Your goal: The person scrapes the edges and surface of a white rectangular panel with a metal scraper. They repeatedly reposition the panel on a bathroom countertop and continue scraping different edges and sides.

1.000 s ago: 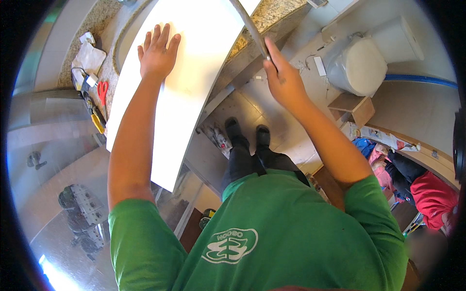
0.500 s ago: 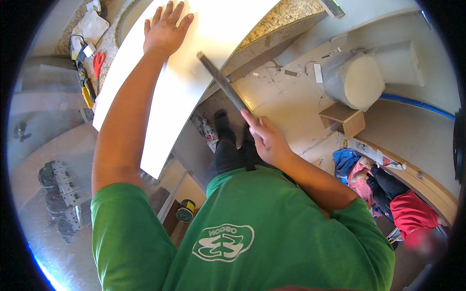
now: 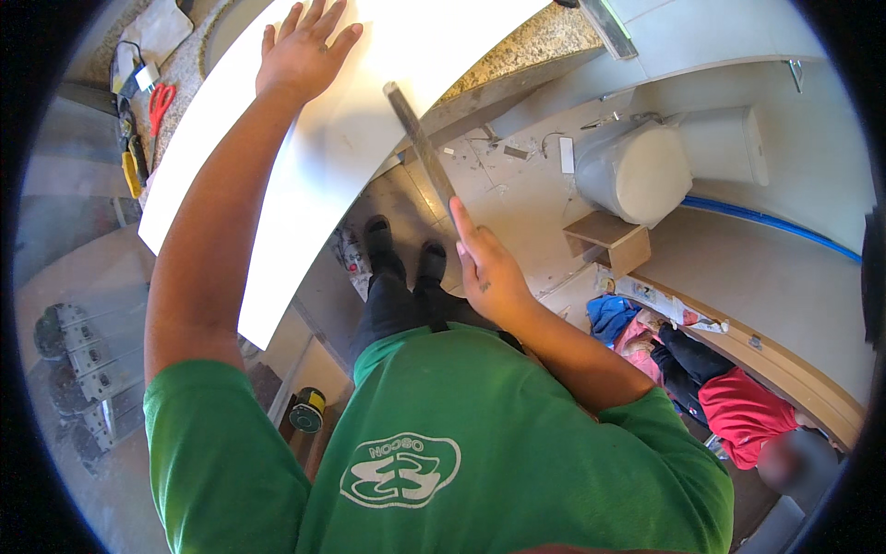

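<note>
A large thin white sheet (image 3: 309, 208) lies over a speckled stone countertop (image 3: 531, 60) and juts out past its front edge. Flat on the sheet's far part rests my left hand (image 3: 303, 54), fingers spread. Gripped in my right hand (image 3: 491, 275) is a long, narrow, dark grey flat file (image 3: 421, 138), my index finger stretched along it. Its lighter tip points up and away, beside the sheet's right edge; whether it touches that edge I cannot tell.
Red scissors (image 3: 160, 106), a white charger (image 3: 145, 76) and a yellow-handled tool (image 3: 132, 174) lie left of the sheet. A toilet (image 3: 651, 171), a small wooden box (image 3: 609, 242) and a person in red (image 3: 743, 406) are at right. A can (image 3: 307, 409) stands lower left.
The view has shifted, so most surroundings sit further left. My right hand and the file remain near the sheet's edge, the file tilted more upright. My left hand stays spread on the sheet.
</note>
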Available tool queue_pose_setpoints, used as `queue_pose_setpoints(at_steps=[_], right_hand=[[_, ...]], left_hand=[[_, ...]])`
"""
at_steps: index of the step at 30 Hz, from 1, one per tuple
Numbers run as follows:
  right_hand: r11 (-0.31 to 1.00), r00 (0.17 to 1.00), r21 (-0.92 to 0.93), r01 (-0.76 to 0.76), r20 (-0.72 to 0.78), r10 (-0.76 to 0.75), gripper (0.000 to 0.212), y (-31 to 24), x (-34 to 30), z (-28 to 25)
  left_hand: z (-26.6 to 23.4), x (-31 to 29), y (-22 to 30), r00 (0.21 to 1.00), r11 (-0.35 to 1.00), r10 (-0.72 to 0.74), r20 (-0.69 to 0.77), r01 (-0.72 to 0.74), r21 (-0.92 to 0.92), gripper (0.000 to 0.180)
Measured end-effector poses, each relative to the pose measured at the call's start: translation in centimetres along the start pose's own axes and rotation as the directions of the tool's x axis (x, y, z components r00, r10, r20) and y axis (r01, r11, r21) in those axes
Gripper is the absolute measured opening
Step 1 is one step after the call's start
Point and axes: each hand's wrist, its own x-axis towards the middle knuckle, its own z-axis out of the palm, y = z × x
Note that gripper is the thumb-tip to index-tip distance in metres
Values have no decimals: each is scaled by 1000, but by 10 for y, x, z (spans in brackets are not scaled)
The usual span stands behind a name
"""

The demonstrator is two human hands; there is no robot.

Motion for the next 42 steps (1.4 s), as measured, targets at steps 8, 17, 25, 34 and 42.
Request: queue_pose_setpoints(at_steps=[8,17,25,34,42], right_hand=[[996,962,-53,78,-257,-89,79,25,98,-20],[999,978,18,-39,-206,42,76,27,84,-22],[1000,982,-17,9,-191,-13,76,18,63,-19],[948,919,36,-315,-240,314,67,43,158,-75],[996,984,-68,61,-163,-71,74,26,49,-31]], left_hand=[[-2,-1,1,1000,1000,-4,-22,4,-14,68],[0,-1,3,1000,1000,-18,-15,17,-13,67],[-4,-1,2,1000,1000,-14,-2,14,-24,69],[-18,-2,10,996,997,-51,77,55,-55,67],[-23,-2,10,995,993,-56,81,63,-97,68]])
